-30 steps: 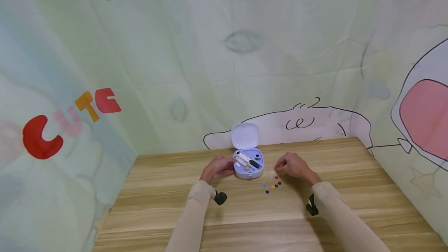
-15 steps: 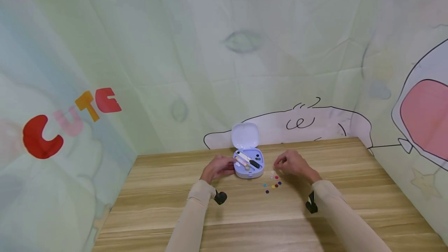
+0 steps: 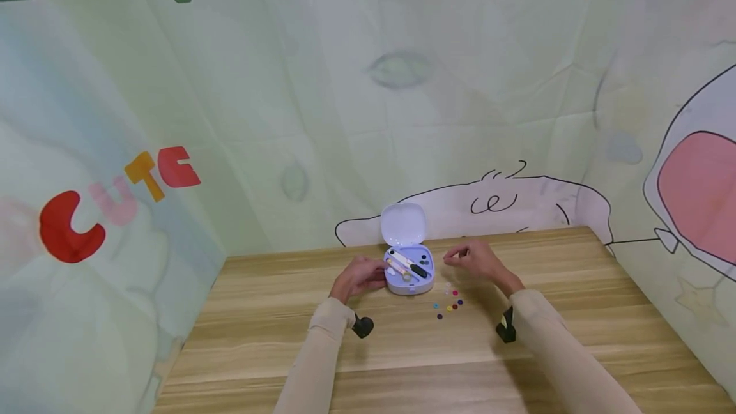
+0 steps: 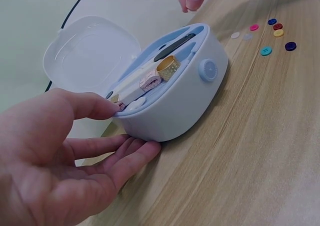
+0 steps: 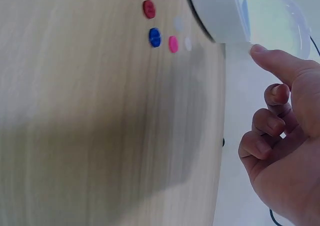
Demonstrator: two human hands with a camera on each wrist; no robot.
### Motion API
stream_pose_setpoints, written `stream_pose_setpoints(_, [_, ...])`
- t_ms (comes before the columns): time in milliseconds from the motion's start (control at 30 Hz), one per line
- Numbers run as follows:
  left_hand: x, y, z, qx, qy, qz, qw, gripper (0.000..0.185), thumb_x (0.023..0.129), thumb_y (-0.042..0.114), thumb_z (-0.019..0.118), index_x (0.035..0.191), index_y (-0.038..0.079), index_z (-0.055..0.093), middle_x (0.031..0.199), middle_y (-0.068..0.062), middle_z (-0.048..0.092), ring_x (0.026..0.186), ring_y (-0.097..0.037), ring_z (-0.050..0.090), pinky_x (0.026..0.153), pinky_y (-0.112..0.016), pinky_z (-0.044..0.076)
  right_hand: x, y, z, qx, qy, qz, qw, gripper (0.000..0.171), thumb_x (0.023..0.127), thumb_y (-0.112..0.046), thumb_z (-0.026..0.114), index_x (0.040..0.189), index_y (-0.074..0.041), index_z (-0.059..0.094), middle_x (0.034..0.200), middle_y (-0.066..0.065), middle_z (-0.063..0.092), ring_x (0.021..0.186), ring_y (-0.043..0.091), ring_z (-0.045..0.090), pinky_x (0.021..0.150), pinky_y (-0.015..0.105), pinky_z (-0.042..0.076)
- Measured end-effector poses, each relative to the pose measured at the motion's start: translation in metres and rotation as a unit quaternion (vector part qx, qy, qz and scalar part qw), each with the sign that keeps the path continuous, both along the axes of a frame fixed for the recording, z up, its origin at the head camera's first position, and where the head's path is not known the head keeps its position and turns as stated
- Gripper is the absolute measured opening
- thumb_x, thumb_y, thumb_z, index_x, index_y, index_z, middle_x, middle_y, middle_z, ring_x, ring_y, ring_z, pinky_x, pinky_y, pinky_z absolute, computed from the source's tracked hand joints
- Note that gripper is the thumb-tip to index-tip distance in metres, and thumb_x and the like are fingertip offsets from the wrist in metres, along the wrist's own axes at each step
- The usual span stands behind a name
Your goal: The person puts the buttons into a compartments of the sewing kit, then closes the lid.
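Observation:
A sewing box (image 3: 409,288) in pale blue and white stands with its lid (image 3: 403,223) raised. My left hand (image 3: 362,275) grips its left side, thumb (image 4: 102,107) on the rim and other fingers low against the wall. Inside lie a gold thimble ring (image 4: 168,67), a rolled tape measure (image 4: 150,80), a black-handled tool (image 3: 418,270) and dark green buttons (image 3: 424,262). Just right of the box, above the table, my right hand (image 3: 480,262) pinches a small pale button (image 4: 191,10), mostly hidden by the fingertips.
Several loose buttons lie on the wooden table (image 3: 276,324) in front and right of the box, among them a turquoise button (image 4: 266,51), a pink button (image 4: 254,27) and a yellow button (image 4: 278,33). A printed curtain (image 3: 287,114) hangs behind the table's back edge.
My right hand has risen away from the loose buttons and shifted left and back towards the box. My left hand has kept its place on the box.

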State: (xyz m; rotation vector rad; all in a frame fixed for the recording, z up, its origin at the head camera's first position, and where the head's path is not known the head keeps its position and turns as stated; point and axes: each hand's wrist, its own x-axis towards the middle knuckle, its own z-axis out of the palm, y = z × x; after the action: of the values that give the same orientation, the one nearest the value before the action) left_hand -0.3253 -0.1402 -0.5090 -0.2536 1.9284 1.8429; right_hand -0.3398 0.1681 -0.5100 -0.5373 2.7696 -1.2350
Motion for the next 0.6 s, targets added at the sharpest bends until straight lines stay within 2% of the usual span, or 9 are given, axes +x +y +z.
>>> stream_pose_setpoints(267, [0.000, -0.001, 0.001, -0.002, -0.002, -0.002, 1.0000, 0.032, 0.103, 0.010, 0.061, 0.126, -0.012, 0.062, 0.118, -0.022, 0.070, 0.098, -0.023, 0.068, 0.095, -0.040, 0.060, -0.007, -0.012, 0.007, -0.025, -0.013, -0.010, 1.000, 0.013, 0.096, -0.021, 0.076, 0.103, -0.011, 0.082, 0.084, 0.002, 0.067, 0.077, 0.022, 0.053, 0.064, 0.030, 0.043])
stream_pose_setpoints(600, [-0.001, 0.000, 0.001, 0.000, -0.003, -0.001, 1.0000, 0.029, 0.103, 0.009, 0.060, 0.124, -0.011, 0.063, 0.114, -0.020, 0.070, 0.096, -0.022, 0.068, 0.094, -0.039, 0.061, -0.013, -0.030, 0.013, -0.080, -0.033, -0.016, 0.996, 0.016, 0.097, -0.022, 0.075, 0.106, -0.010, 0.080, 0.093, 0.005, 0.071, 0.085, 0.023, 0.054, 0.069, 0.031, 0.045])
